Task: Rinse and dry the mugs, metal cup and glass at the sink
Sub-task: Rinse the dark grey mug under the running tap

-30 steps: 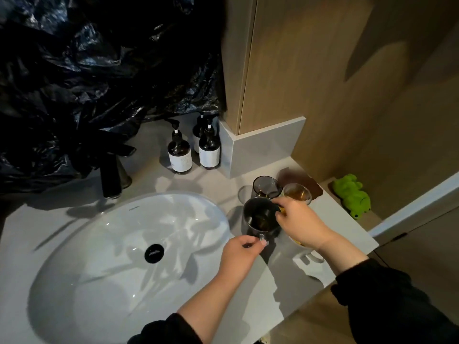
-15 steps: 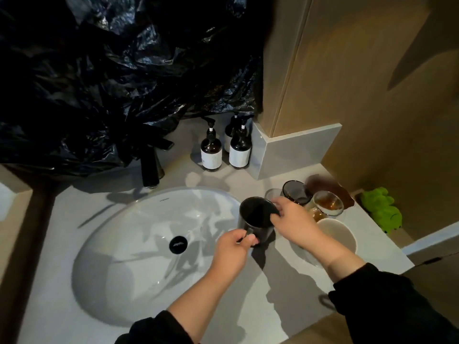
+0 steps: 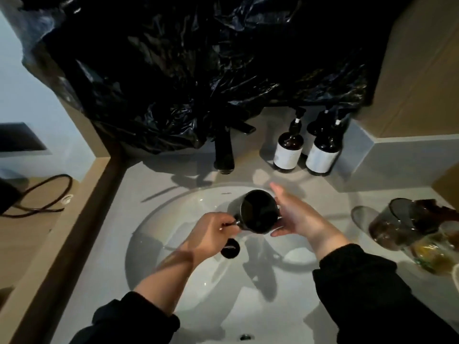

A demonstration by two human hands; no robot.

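A dark metal cup (image 3: 258,211) hangs over the white sink basin (image 3: 173,274), its mouth turned toward me. My left hand (image 3: 211,235) grips its handle. My right hand (image 3: 296,216) lies along the cup's right side with straight fingers. The black tap (image 3: 223,152) stands behind the basin. On the counter at the right stand a smoky glass (image 3: 397,224), a clear mug with amber liquid (image 3: 432,252) and the rim of a white mug (image 3: 455,274) at the frame's edge.
Three dark pump bottles (image 3: 288,150) stand behind the basin on the right. A black plastic sheet (image 3: 186,70) hangs over the wall above the tap. The black drain (image 3: 231,249) shows under my left hand. A wooden ledge with a cable (image 3: 42,194) runs on the left.
Both hands have carried the metal cup left from the counter to above the basin. My view has swung left, so the other vessels now sit at the right edge.
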